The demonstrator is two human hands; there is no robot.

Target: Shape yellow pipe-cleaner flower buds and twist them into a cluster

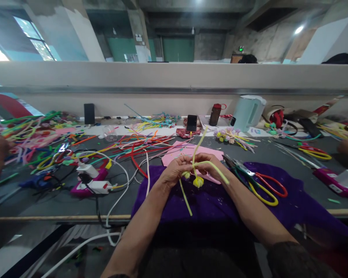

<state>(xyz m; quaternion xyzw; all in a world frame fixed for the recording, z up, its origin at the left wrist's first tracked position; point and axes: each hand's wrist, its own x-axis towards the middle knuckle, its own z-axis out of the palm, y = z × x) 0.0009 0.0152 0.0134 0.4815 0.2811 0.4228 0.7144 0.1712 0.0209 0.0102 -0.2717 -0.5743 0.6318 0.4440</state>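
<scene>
My left hand (pixel 175 170) and my right hand (pixel 210 166) meet over a purple cloth (pixel 220 200) and both pinch yellow-green pipe cleaners (pixel 195 154). One stem rises up from the fingers, one slants down toward me, another bends off to the right. A small yellow coiled ball (pixel 198 182) hangs just below my fingers, with a smaller one beside it. A pink sheet (pixel 174 152) lies right behind my hands.
Scissors with red and yellow handles (pixel 262 185) lie right of my hands. Loose coloured pipe cleaners (pixel 139 144), white cables and a pink glue gun (pixel 89 185) fill the left. A phone (pixel 191 122), bottle (pixel 215 114) and kettle (pixel 248 112) stand at the back. Other people's hands show at both edges.
</scene>
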